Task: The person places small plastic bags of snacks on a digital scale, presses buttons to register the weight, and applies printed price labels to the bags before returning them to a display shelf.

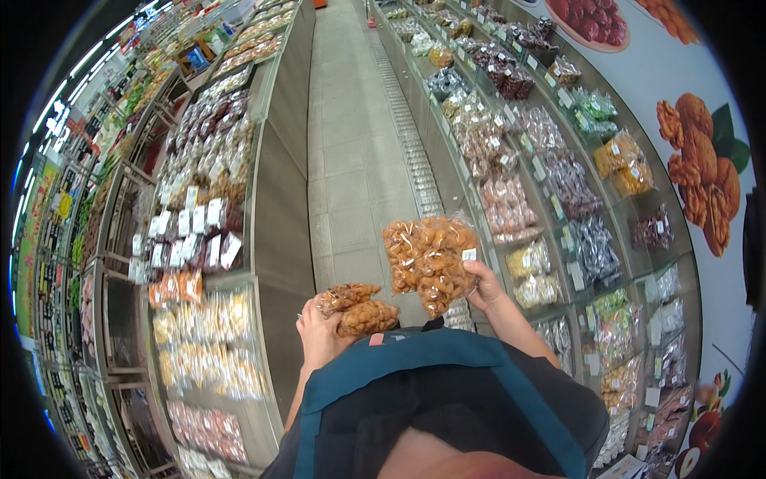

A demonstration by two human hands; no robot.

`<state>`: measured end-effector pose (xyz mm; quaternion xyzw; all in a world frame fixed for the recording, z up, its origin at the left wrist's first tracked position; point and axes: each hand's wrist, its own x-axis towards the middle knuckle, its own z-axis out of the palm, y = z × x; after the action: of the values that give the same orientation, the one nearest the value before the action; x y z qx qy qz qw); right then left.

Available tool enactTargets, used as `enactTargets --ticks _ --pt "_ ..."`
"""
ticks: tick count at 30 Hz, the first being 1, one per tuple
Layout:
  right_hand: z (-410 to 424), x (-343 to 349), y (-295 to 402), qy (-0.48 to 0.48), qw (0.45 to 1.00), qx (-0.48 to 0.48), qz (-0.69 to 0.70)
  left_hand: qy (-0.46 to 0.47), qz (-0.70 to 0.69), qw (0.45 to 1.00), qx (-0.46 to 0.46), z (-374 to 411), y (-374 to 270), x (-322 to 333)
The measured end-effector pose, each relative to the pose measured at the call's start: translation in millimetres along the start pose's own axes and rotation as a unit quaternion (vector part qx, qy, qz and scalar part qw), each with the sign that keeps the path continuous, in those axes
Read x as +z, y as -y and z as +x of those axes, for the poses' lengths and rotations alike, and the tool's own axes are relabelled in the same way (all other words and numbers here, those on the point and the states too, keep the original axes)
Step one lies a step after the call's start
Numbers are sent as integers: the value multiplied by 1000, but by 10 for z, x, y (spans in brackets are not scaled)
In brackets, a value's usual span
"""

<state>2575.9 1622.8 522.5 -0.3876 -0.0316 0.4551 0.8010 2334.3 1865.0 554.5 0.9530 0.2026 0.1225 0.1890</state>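
My left hand (pixel 320 332) is closed around clear plastic bags of orange-brown snack pieces (pixel 366 316), low in front of my body. Higher and to the right, my right hand (pixel 485 286) grips the right edge of more clear bags with similar orange-brown pieces (pixel 428 257); a small white label (pixel 469 254) shows beside its fingers. The two handfuls are apart. Most of my left fingers are hidden behind the bags they hold.
A long display counter (pixel 263 221) with many bagged goods runs along the left. Tiered shelves with glass dividers (pixel 547 239) and bagged dried foods line the right. Between them lies a tiled aisle floor (pixel 347 149) with a ridged strip (pixel 419 173).
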Motion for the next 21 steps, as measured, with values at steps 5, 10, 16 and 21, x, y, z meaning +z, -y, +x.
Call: enactTargets --ticks 5,10,16,21 --pt "1109 9 607 -24 998 -65 -12 33 15 998 53 1708 419 -4" --pt "2336 -491 1007 -108 988 -98 41 53 32 993 99 3379 719 311" --pt "4038 -621 1942 -219 965 -142 13 99 44 985 135 5349 913 595" --pt "5486 -597 2837 -172 973 -156 -9 80 27 990 115 6758 1046 683"
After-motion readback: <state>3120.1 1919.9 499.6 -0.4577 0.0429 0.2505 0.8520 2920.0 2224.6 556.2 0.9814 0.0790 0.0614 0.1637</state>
